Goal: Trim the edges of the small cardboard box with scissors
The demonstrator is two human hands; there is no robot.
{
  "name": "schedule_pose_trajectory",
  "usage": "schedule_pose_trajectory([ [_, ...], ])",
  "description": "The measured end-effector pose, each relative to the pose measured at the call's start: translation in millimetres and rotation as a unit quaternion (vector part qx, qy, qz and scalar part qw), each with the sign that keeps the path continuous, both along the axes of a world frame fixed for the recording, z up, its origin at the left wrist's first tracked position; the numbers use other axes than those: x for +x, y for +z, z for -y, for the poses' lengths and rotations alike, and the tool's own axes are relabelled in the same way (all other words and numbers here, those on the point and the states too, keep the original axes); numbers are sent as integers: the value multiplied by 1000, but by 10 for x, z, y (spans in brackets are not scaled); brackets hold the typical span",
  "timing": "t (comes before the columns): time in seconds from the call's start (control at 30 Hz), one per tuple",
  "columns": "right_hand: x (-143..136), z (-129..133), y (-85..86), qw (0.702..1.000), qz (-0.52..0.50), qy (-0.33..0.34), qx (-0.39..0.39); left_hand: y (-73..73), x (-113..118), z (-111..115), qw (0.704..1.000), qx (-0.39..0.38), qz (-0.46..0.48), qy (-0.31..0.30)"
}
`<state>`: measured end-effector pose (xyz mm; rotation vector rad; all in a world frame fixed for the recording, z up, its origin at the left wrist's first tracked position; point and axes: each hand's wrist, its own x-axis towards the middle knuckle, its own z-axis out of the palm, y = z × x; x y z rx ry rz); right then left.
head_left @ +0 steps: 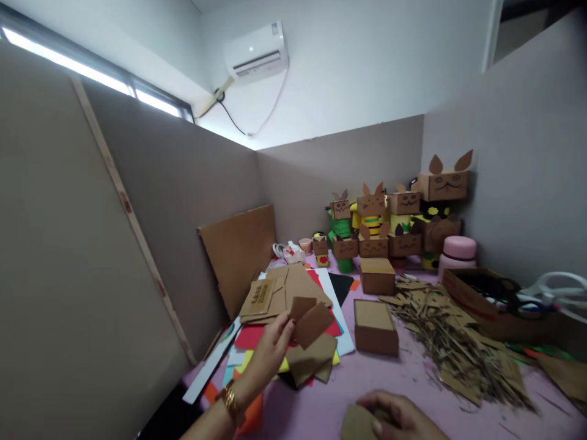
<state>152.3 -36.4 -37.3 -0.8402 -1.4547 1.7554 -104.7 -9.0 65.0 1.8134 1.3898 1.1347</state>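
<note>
My left hand [275,339], with a gold bracelet on its wrist, pinches small brown cardboard pieces [312,324] at their left edge. They overlap and fan out above more loose cardboard pieces [312,360] and coloured paper. At the bottom edge, my right hand [394,415] is closed on a cardboard piece [358,423] with a rounded edge, partly cut off by the frame. Ahead of that hand stands a small cardboard box [376,330], and behind it a second box [377,276].
Cardboard scraps [458,336] are heaped on the right, beside an open carton [495,305] holding black-handled scissors [527,305]. Several cardboard animal figures [373,211] stand at the back near a pink flask [458,253]. A large cardboard sheet [241,253] leans on the left partition.
</note>
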Motion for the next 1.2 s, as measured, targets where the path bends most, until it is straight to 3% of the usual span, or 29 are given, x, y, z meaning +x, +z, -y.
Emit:
schedule_pose_trajectory([
  [0.07,17,30,45,999,-35,-28,-26,-68,179,252,998,26,-39,-43],
  [0.13,28,71,132,995,-66,-53,-55,-150,328,438,987,53,-87,-124],
  [0.23,27,114,270,986,-103,-83,-100,-304,450,558,963,96,-147,-207],
  [0.3,23,123,328,981,-120,-90,-123,-409,473,558,953,113,-168,-226],
  [0.43,14,122,346,976,-156,-79,-130,-583,457,526,947,141,-199,-209],
  [0.63,-3,97,282,972,-182,-84,-119,-813,414,494,951,225,-182,-111],
  [0.7,-5,85,273,971,-187,-87,-117,-821,423,481,964,210,-137,-92],
  [0.8,-10,75,277,971,-195,-93,-104,-741,490,485,996,58,50,-34],
  [0.93,-36,99,300,973,-191,-106,-77,-614,682,507,967,-88,237,19],
  [1.2,-45,127,325,982,-128,-142,-1,-565,1045,472,908,-140,396,-2],
])
